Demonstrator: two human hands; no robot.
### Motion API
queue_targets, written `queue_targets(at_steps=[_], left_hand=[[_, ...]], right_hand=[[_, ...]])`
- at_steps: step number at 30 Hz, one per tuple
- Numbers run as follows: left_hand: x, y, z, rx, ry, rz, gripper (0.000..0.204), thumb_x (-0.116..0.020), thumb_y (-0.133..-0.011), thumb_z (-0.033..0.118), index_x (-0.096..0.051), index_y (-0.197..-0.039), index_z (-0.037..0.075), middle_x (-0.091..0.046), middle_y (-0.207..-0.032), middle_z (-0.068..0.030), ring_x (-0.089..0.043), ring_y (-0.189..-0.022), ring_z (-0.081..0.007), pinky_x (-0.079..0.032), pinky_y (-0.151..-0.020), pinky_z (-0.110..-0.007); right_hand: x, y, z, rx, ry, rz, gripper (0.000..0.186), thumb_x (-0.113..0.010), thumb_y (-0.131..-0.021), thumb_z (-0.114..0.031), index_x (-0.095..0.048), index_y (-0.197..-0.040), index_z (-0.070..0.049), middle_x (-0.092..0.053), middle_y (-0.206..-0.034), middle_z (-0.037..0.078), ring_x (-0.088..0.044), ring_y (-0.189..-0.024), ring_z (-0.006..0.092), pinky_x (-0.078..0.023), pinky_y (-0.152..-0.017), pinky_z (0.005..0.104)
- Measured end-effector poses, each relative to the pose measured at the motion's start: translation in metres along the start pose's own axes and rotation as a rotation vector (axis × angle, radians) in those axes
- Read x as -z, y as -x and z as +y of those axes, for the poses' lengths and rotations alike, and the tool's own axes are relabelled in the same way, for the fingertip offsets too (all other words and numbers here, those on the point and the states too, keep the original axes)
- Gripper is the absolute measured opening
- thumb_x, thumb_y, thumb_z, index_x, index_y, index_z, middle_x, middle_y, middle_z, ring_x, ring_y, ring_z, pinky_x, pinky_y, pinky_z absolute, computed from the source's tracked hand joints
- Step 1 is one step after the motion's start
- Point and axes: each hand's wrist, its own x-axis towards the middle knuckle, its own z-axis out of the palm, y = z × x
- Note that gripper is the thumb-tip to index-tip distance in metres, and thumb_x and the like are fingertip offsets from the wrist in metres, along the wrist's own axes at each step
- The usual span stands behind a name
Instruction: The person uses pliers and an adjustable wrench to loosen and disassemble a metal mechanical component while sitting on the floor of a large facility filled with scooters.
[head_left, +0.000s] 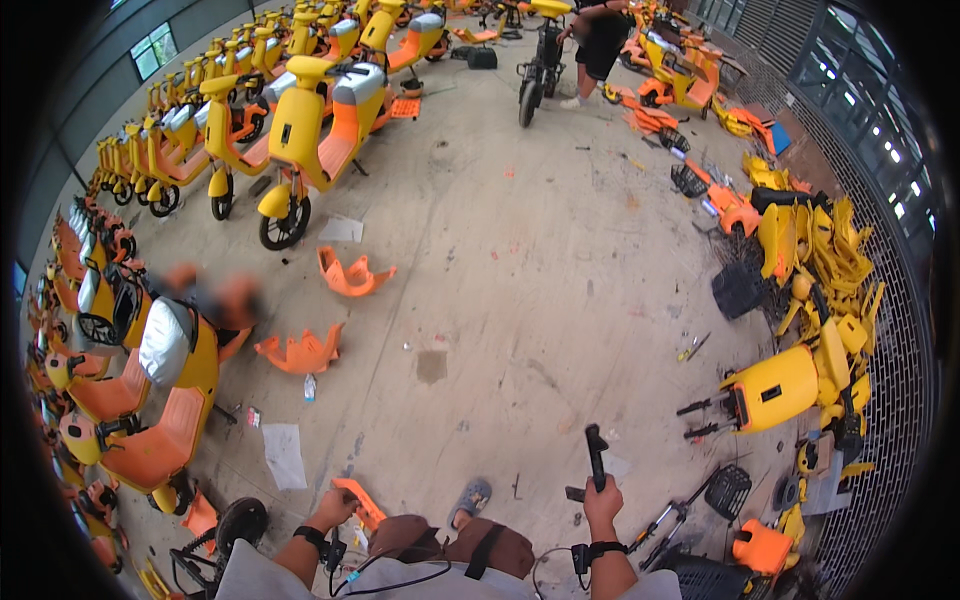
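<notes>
My left hand grips an orange plastic scooter panel near the floor, low in the head view. My right hand is closed around a black power tool that points upward. Both wrists wear black straps with cables running to my chest. My foot in a grey sandal rests on the concrete between the hands.
Rows of yellow and orange scooters line the left side and back. Loose orange panels lie on the concrete floor. A heap of yellow body parts and black baskets fills the right. Another person stands by a black scooter frame at the far end.
</notes>
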Motion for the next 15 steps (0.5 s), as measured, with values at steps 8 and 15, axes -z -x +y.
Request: queue_targets(at_steps=[8, 15], left_hand=[[0.03, -0.107, 0.02, 0.207, 0.517, 0.262, 0.028, -0.051, -0.097, 0.018, -0.057, -0.081, -0.004, -0.058, -0.057, -0.0109, -0.06, -0.047, -0.02, -0.05, -0.044, -0.035], [0.042, -0.22, -0.019, 0.676, 0.432, 0.367, 0.032, -0.047, -0.097, 0.019, -0.056, -0.077, -0.004, -0.058, -0.058, -0.0163, -0.061, -0.046, -0.0289, -0.049, -0.041, -0.041]], right_hand=[[-0.034, -0.09, -0.026, -0.073, 0.057, -0.069, 0.03, -0.076, -0.073, -0.03, -0.065, -0.081, -0.004, -0.066, -0.073, 0.02, -0.066, -0.074, 0.0407, -0.05, -0.067, 0.0485], [-0.029, -0.122, -0.082, -0.234, 0.385, -0.782, 0.026, -0.07, -0.075, -0.027, -0.068, -0.082, -0.002, -0.069, -0.079, 0.016, -0.067, -0.077, 0.0333, -0.052, -0.07, 0.0431]])
